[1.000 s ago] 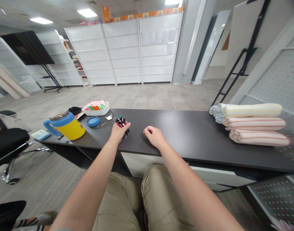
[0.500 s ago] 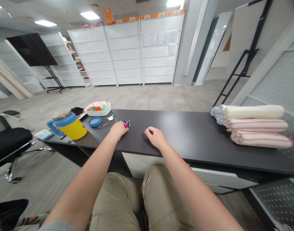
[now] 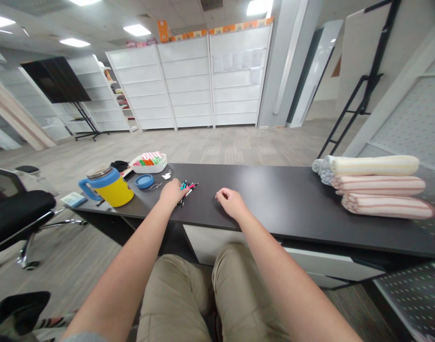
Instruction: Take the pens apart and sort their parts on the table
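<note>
My left hand [image 3: 171,192] lies on the dark tabletop with its thumb over a bunch of pens [image 3: 189,188]. The fingers are curled around the near end of the bunch and partly hidden. Pink, teal, black and white pens fan out from under it. My right hand [image 3: 230,202] rests a little to the right, loosely curled, thumb against forefinger, and I see nothing in it. Behind my left hand are a small white item [image 3: 166,175], a thin looped cord [image 3: 155,186] and a round blue lid [image 3: 144,181].
A yellow mug with blue rim [image 3: 116,191] stands at the left, near a light-blue packet [image 3: 73,199]. A white tray [image 3: 163,164] holds colourful packets at the back edge. Several rolled striped cloths [image 3: 379,185] are stacked on the desk [image 3: 281,194] at the right.
The pens at my left hand have spread from a tight bundle into a wider fan on the desk. My right hand stays in place. The view has shifted slightly.
</note>
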Tool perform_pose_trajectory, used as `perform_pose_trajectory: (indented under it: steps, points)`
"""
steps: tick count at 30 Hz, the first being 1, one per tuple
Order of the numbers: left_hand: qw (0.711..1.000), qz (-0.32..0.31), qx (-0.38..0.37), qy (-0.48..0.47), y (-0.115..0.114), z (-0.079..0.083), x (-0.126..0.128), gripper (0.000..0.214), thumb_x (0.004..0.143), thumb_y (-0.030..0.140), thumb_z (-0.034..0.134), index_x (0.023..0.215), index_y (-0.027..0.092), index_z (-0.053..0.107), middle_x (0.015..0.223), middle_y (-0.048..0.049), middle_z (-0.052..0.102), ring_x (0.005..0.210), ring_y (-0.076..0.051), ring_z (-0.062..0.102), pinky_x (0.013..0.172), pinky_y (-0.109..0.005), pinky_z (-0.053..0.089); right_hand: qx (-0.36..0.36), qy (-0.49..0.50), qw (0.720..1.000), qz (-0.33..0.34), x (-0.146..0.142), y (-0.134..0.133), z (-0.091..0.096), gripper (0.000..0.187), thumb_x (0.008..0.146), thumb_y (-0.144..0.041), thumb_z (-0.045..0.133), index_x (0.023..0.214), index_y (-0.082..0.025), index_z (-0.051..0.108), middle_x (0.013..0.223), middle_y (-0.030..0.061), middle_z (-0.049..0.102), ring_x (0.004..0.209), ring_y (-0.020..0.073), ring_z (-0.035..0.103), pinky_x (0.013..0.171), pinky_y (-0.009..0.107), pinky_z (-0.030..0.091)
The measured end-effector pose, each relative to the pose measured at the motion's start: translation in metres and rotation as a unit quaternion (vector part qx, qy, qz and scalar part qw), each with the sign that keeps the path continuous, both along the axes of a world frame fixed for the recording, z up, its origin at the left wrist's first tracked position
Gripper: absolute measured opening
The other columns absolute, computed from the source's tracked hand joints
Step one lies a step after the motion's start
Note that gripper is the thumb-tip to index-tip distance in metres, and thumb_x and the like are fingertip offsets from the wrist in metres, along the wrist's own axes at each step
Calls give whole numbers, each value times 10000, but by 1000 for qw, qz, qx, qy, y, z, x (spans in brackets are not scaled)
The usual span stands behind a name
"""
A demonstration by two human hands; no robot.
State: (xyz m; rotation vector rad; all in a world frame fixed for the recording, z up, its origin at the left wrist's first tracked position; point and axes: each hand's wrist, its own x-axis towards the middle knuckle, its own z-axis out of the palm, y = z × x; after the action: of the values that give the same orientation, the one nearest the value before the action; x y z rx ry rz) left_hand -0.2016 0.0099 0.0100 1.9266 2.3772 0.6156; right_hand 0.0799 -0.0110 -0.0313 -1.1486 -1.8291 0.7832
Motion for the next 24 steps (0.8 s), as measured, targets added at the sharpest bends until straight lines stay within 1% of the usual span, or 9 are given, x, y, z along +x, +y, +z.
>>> perform_pose_trajectory:
  steps: [2, 5, 7, 10, 12, 14, 18, 22, 24]
  points:
    - [1000, -5, 2, -2, -1, 2, 2, 366, 692, 524, 833, 697, 221, 628, 704, -109, 692, 780, -308, 693, 686, -321, 450, -2, 5, 1000, 1, 0, -1, 0, 272, 935, -404, 535, 807, -237, 706, 750, -13, 708, 684, 161, 601, 646, 265, 394]
    - [1000, -12, 15, -6, -4, 7, 8, 377, 720, 459, 831, 558, 221, 587, 629, -106, 649, 757, -313, 684, 694, -336, 447, -8, 17, 1000, -1, 1, -1, 0, 261, 922, -402, 546, 797, -239, 707, 746, -12, 706, 694, 166, 607, 657, 269, 405]
    - [999, -19, 41, -11, -9, 12, 16, 366, 802, 461, 771, 578, 218, 614, 672, -122, 663, 812, -320, 688, 721, -343, 448, -14, 32, 999, -5, 1, 0, -1, 256, 915, -405, 554, 790, -238, 703, 744, -10, 704, 700, 169, 610, 671, 272, 419]
    - [995, -46, 88, -27, -24, 15, 43, 350, 970, 477, 576, 774, 213, 696, 857, -146, 718, 913, -307, 688, 771, -346, 448, -29, 70, 997, -15, 0, 2, -3, 274, 922, -461, 555, 860, -235, 699, 773, -5, 709, 712, 169, 614, 684, 273, 444]
    - [991, -85, 97, -43, -37, 9, 70, 364, 1021, 480, 493, 892, 215, 708, 892, -132, 734, 884, -279, 690, 772, -339, 446, -43, 103, 994, -11, 1, 4, -4, 342, 931, -536, 544, 976, -232, 696, 805, -3, 713, 675, 160, 601, 653, 269, 455]
    - [985, -134, 85, -59, -50, -2, 102, 337, 1030, 475, 493, 954, 224, 704, 875, -110, 744, 834, -252, 696, 755, -325, 443, -58, 136, 989, 2, 2, 6, -5, 429, 929, -608, 532, 1053, -229, 690, 815, -4, 708, 611, 147, 569, 602, 264, 454]
    - [976, -191, 59, -81, -67, -25, 149, 292, 1038, 425, 488, 994, 225, 696, 864, -104, 756, 792, -231, 704, 726, -317, 444, -80, 196, 977, 9, 6, 10, -8, 488, 904, -679, 541, 955, -218, 694, 722, -12, 648, 571, 141, 542, 567, 263, 456]
    - [974, -204, 57, -83, -72, -32, 158, 316, 1035, 469, 474, 1021, 236, 687, 895, -101, 761, 842, -224, 707, 738, -316, 454, -94, 278, 956, -31, 22, 11, -8, 513, 897, -741, 483, 899, -237, 583, 767, 2, 640, 622, 151, 590, 603, 278, 508]
    - [975, -205, 52, -69, -75, -32, 157, 325, 1032, 473, 471, 976, 243, 694, 878, -100, 757, 836, -225, 704, 732, -320, 447, -100, 313, 943, -48, 41, 8, -7, 496, 901, -748, 466, 909, -255, 521, 709, -23, 584, 562, 140, 555, 559, 273, 497]
